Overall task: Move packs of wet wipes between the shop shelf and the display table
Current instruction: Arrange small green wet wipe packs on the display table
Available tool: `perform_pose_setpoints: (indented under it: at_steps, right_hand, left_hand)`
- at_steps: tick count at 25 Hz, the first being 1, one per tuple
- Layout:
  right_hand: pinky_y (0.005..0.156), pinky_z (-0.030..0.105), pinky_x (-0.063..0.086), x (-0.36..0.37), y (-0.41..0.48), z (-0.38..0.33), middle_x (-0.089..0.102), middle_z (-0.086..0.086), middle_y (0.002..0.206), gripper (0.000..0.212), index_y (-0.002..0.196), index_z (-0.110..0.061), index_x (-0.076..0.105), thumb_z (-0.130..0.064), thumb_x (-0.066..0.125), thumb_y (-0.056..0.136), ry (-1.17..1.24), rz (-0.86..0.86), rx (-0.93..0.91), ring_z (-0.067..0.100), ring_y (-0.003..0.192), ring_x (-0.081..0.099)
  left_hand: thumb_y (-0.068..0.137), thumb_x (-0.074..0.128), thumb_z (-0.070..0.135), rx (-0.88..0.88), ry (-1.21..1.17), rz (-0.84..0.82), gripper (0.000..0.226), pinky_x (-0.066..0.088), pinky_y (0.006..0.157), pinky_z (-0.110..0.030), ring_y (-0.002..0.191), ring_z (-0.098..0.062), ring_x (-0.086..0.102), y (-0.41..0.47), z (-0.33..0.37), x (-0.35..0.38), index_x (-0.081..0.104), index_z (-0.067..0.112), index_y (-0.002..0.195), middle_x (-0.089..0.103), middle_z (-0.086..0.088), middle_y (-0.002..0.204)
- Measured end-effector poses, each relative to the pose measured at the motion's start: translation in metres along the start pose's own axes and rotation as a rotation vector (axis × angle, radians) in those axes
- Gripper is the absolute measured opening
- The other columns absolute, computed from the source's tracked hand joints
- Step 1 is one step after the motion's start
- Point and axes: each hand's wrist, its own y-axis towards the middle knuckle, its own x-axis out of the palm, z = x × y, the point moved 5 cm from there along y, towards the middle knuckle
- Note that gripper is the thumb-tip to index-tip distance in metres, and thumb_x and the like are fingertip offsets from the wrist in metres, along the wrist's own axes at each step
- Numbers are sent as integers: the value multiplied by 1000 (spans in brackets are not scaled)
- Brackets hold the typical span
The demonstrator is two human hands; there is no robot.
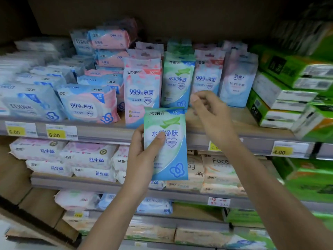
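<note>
The left hand grips a flat green-and-blue plastic pack of wet wipes with a leaf picture and a blue flower mark. The thumb lies across the pack's front and the other fingers are behind it. The pack is held upright in the air, in front of the grey edge of the wooden shop shelf and clear of the board. The right hand is raised just above and to the right of that pack, its fingers loosely curled with thumb and forefinger close together, and nothing shows between them. It hovers in front of a row of upright packs on the shelf: a matching green-and-blue pack, a pink-and-blue pack to its left, and another pink-and-blue pack to its right. Larger pink-and-blue soft packs lie stacked flat further left, above yellow price tags. Green and white tissue boxes are stacked at the right end.
</note>
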Motion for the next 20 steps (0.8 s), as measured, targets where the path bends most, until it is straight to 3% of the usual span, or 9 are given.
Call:
perform_pose_setpoints:
  at_steps: [3,5,8,11,13,16,20]
  right_hand:
    - [82,26,53,3,-28,-9,70,-5,89,14,106,-18,60,-23,57,93,234,-238,45,7,86,65]
    - [79,24,56,-2,-18,-17,71,-3,97,24,115,-10,56,-7,58,91,309,-268,54,9,90,68]
    - [80,33,59,-16,18,-12,70,9,104,32,115,-8,50,-3,63,87,220,-136,53,18,91,69]
    - [85,46,56,-17,54,10,68,15,111,31,105,-17,51,-11,71,82,125,-46,67,25,98,68]
    - [85,51,54,-11,69,24,69,13,106,31,97,-22,53,-17,74,75,26,22,63,29,97,67]
    - [83,48,52,1,82,33,69,11,99,37,107,-11,59,-19,76,75,-125,103,44,30,92,65]
    - [79,45,51,14,89,24,65,13,100,47,111,-7,54,-34,73,79,-332,84,19,29,94,60]
  left_hand:
    - [86,65,14,135,35,-59,35,53,75,-20,90,-6,67,20,19,24,54,13,118,70,5,102]
    - [83,64,23,250,152,-126,41,52,81,-22,92,-3,65,40,34,44,51,16,121,67,9,103]
    - [85,65,28,393,512,-170,48,50,90,-28,103,-6,62,76,52,67,50,18,129,66,9,114]
    - [82,64,13,576,967,-104,57,43,94,-31,116,-23,54,102,59,83,44,10,136,60,-7,127]
    - [81,57,1,591,1157,-57,70,37,94,-31,123,-29,46,109,53,90,29,6,145,48,-13,137]
    - [84,50,-4,506,1261,-20,76,39,96,-39,125,-35,43,113,37,97,11,4,149,33,-19,145]
    - [87,46,-5,542,1349,85,58,37,103,-40,136,-39,30,114,33,98,28,3,142,14,-24,155]
